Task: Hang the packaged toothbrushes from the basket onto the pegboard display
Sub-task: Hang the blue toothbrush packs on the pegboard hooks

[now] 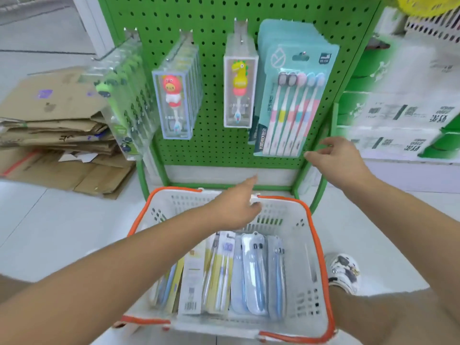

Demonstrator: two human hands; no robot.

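Note:
A white basket with an orange rim [321, 250] stands on the floor below a green pegboard [219, 143]. Several packaged toothbrushes [251, 272] lie inside the basket. On the pegboard hang a teal multi-brush pack [293, 100], a yellow dinosaur brush box [240, 88], a row of pink character brush boxes [176, 100] and green character packs [124, 105]. My left hand [236, 205] reaches over the basket's far edge, fingers extended, holding nothing. My right hand [341, 160] hovers just below the teal pack's lower right corner, fingers loose, holding nothing.
Flattened cardboard boxes [54, 125] are stacked on the floor to the left. Green and white product cartons [403, 113] fill shelves at right. A patterned shoe [344, 272] stands on the floor right of the basket. The floor is pale tile.

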